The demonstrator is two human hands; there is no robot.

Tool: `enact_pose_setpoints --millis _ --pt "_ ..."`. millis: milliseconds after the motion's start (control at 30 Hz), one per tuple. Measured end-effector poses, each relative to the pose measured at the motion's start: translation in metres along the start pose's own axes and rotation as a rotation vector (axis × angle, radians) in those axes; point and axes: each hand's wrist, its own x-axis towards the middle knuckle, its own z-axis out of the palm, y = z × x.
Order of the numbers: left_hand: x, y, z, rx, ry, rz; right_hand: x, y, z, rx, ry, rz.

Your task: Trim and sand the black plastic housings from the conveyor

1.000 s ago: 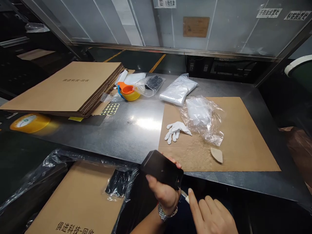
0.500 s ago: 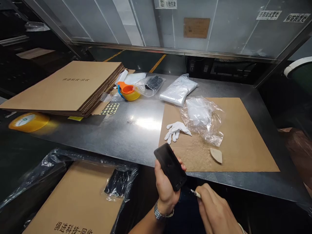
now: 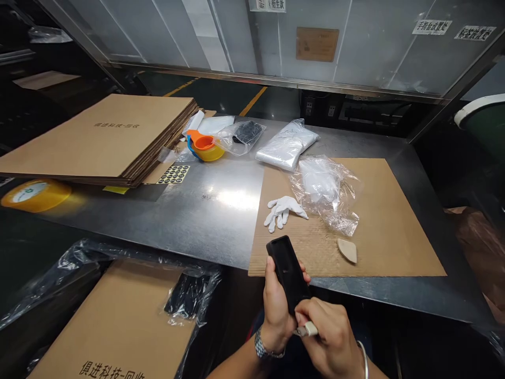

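My left hand (image 3: 276, 305) is closed around a black rectangular shell (image 3: 288, 271), held tilted off the table's front edge. The shell has a raised rim and a recessed inside facing up. At its lower end, my right hand (image 3: 331, 334) grips a small cream-handled knife (image 3: 310, 329) with a short metal end. The right fingertips are at the shell's lower corner; whether the blade touches it is hidden. Beyond the hands, a white glove (image 3: 284, 212) and a beige quarter-round piece (image 3: 347, 251) lie on a flat cardboard sheet (image 3: 394, 221).
Stacked cardboard (image 3: 98, 131) stands at left, near a yellow tape roll (image 3: 35, 195), an orange tape dispenser (image 3: 204, 143) and a sticker sheet (image 3: 173, 174). Clear plastic bags (image 3: 288, 145) lie at the back. A plastic-lined box (image 3: 118, 316) stands below left.
The black shell has shifted right and turned its recess more into view. My right hand has moved left and up to the shell's lower end, the knife turned in its fingers.
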Motion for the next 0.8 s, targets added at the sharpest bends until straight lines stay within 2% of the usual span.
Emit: enact_pose_setpoints --millis 67,200,433,567,667,733,800 --pt "0.002 0.001 0.0 -0.011 -0.001 -0.024 -0.002 0.001 -0.001 0.082 -0.006 0.047" --pt "0.002 0.003 0.0 -0.026 -0.049 -0.044 -0.008 0.01 -0.004 0.227 -0.026 0.318" --pt "0.0 0.007 0.001 -0.009 -0.089 -0.038 -0.02 0.023 -0.022 0.037 -0.04 0.472" --pt "0.0 0.007 0.001 0.006 -0.105 -0.003 -0.024 0.016 -0.027 -0.007 -0.083 0.346" --pt "-0.001 0.005 0.002 0.034 -0.105 0.0 -0.023 0.012 -0.021 -0.063 -0.046 0.093" --pt "-0.001 0.004 0.002 0.055 -0.095 -0.054 -0.02 0.013 -0.016 -0.134 -0.023 -0.104" --pt "-0.001 0.003 0.001 0.066 -0.098 -0.142 -0.016 0.015 -0.013 -0.197 -0.024 -0.237"
